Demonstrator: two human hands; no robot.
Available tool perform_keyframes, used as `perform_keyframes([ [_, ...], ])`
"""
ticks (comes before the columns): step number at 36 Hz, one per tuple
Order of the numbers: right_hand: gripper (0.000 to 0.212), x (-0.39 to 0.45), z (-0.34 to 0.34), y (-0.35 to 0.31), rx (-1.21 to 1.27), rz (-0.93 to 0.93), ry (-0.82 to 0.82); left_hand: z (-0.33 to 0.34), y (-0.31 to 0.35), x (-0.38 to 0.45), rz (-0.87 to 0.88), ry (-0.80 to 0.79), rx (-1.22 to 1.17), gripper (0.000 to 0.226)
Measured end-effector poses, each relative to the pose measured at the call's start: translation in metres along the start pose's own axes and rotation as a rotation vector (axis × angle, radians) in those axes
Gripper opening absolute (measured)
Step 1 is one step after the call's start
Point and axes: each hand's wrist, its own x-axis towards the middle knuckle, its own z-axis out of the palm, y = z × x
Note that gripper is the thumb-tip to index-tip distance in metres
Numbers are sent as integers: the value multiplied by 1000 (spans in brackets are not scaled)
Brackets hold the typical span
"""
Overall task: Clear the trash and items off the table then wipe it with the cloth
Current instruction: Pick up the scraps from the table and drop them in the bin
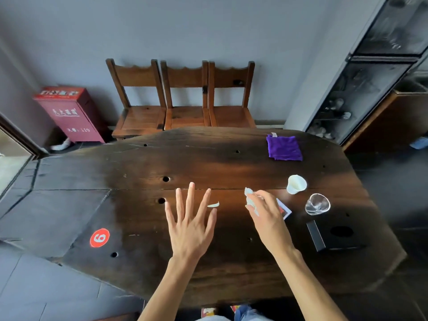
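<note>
**One scrap left between two hands**

One head view covers the whole scene. On the dark wooden table (pixel 208 262) the left hand (pixel 188 230) hovers flat with its fingers spread wide and nothing in it. The right hand (pixel 266 214) is pinched closed around a bunch of white paper scraps (pixel 249 200).

A single small white scrap (pixel 213 205) lies on the wood between the hands, just off the left hand's index fingertip and thumb, with its long axis running roughly side to side. It sits closer to the left hand than to the right, so the free left hand looks best placed to pick it up, and a pinch across the scrap's short width would suit.

Farther right stand a white paper cup (pixel 296 184), a clear glass cup (pixel 317 204) and a black box (pixel 333 235); a card (pixel 285 210) is partly hidden under the right hand. The folded purple cloth (pixel 284 148) lies at the far right of the table, well apart from both hands, and the wiping appears not yet begun.
</note>
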Motion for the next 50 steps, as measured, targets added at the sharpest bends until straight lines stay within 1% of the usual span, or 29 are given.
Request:
perform_keyframes([
  [4,39,-21,-3,9,7,62,62,4,10,-6,60,-29,-15,60],
  [9,41,-43,-11,22,-10,123,107,5,25,-10,120,-83,-36,62],
  [14,41,-62,-32,33,-66,187,201,8,47,-9,210,-115,-57,63],
  [21,49,-100,-61,62,-110,352,185,12,96,-11,340,-127,-87,63],
  [23,47,-110,-71,69,-112,394,207,14,112,-13,370,-137,-87,63],
  [29,46,-143,-106,92,-137,501,244,19,168,-24,453,-157,-100,62],
  [33,47,-169,-136,114,-141,504,303,20,211,-40,511,-162,-123,61],
  [36,40,-190,-158,130,-122,508,345,22,244,-55,552,-161,-120,60],
  [41,37,-227,-191,160,-121,543,390,33,303,-84,599,-154,-103,60],
  [45,40,-260,-220,188,-140,569,393,42,352,-110,608,-164,-108,61],
  [50,48,-299,-255,221,-134,620,385,57,409,-138,622,-200,-134,60],
])
